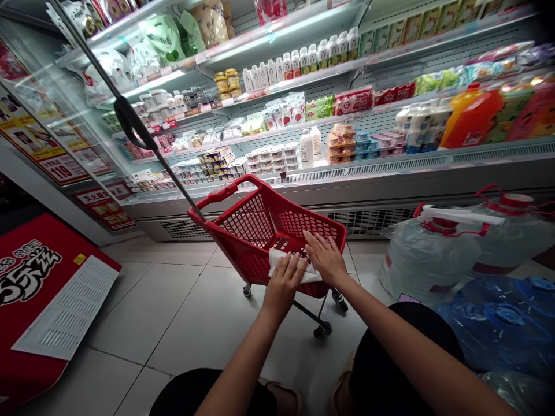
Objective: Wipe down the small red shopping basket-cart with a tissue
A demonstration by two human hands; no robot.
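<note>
A red plastic basket trolley (255,242) on small wheels stands on the floor in front of me, its long metal pull handle (93,60) slanting up to the left. Over its near rim lies a white cloth (313,276). My left hand (284,280) rests on the cloth's left part, fingers stretched out flat. My right hand (326,261) is at the cloth's right end, open, with its fingers extended over the rim towards the basket's inside. Part of the cloth is hidden under the hands.
Behind the trolley runs a chilled display case (243,190) with dairy cups, bottles and bags. Large water jugs (429,254) and blue water bottles (503,318) stand close on my right. A red cabinet (43,289) with a white vent is on the left.
</note>
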